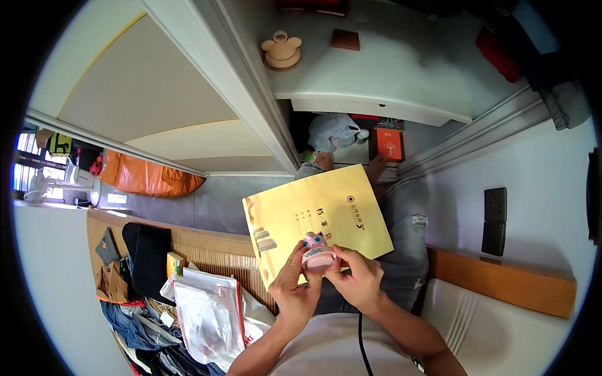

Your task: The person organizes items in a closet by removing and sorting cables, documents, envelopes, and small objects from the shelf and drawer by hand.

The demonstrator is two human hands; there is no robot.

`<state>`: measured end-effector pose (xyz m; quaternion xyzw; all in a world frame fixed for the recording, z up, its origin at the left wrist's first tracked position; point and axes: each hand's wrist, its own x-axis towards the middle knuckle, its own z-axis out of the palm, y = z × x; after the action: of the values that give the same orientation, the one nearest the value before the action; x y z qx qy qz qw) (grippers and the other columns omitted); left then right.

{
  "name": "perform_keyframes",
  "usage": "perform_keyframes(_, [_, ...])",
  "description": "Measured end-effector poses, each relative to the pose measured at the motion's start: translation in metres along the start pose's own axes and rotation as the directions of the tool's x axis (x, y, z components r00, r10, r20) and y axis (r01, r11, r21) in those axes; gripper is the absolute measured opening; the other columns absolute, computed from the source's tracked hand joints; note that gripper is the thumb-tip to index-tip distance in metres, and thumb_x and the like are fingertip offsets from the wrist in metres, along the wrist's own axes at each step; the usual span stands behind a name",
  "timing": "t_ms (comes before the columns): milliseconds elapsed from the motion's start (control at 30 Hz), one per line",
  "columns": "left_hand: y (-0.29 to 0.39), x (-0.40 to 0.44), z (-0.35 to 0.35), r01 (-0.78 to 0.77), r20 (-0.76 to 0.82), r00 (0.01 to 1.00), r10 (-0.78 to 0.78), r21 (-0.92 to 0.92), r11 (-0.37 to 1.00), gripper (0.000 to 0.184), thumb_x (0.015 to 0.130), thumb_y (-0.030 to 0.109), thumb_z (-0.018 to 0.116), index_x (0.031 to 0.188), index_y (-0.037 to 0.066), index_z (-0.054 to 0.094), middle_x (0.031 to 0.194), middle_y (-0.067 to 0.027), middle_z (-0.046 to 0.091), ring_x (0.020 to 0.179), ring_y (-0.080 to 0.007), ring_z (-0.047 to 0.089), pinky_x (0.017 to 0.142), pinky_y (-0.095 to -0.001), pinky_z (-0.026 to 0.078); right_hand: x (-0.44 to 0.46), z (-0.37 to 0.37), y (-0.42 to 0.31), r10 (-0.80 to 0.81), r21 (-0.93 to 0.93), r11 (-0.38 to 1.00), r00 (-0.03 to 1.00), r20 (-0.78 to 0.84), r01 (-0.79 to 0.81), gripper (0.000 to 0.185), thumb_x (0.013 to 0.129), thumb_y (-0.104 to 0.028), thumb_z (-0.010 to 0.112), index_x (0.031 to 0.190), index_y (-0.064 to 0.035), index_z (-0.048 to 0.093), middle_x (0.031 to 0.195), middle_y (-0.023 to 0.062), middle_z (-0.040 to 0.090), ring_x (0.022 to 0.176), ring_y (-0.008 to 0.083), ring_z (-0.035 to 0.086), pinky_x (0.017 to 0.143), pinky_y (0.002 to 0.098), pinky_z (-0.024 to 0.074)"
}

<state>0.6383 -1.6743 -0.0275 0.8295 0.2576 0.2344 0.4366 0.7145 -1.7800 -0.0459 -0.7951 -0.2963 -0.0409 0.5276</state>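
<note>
A small pink cartoon figurine (316,254) with a round base and blue eyes is held in front of my chest. My left hand (295,287) grips its left side, thumb and fingers at the base. My right hand (356,276) pinches the right side of the same base. Beneath the figurine, a yellow paper envelope (326,200) with dark printed characters lies across my lap. My hands partly cover its lower edge.
Left of me, a bed or bench holds folded clothes (141,329) and a clear plastic bag (210,313). Ahead stands a white shelf (401,75) with a beige bear-shaped item (281,51) and a brown wallet-like object (346,39). Below are a plastic bag (333,131) and red box (390,145).
</note>
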Motion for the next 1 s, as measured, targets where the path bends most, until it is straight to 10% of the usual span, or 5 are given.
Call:
perform_keyframes(633, [-0.023,-0.018,0.008,0.143,0.004,0.99,-0.143,-0.012,0.99,0.032,0.077,-0.003,0.064,0.108,-0.006,0.062,0.112,-0.022,0.063,0.079,-0.0215,0.068,0.064,-0.0271,0.054,-0.029,0.027,0.023,0.024,-0.03,0.999,0.997,-0.071,-0.026,0.022,0.07,0.008,0.066,0.091,0.0042,0.064,0.076,0.0132,0.067,0.063,0.0186,0.067,0.055,0.0273,0.0565])
perform_keyframes(1000, [-0.038,-0.026,0.008,0.082,0.046,0.996,-0.082,0.01,0.997,0.033,0.073,-0.005,0.063,0.106,-0.005,0.064,0.111,-0.0208,0.063,0.095,-0.0295,0.066,0.073,-0.032,0.056,-0.031,0.019,0.037,0.324,0.151,0.908,0.884,0.337,-0.391,0.035,0.075,0.001,0.061,0.11,-0.0001,0.059,0.086,0.0157,0.067,0.072,0.0256,0.067,0.063,0.032,0.0551])
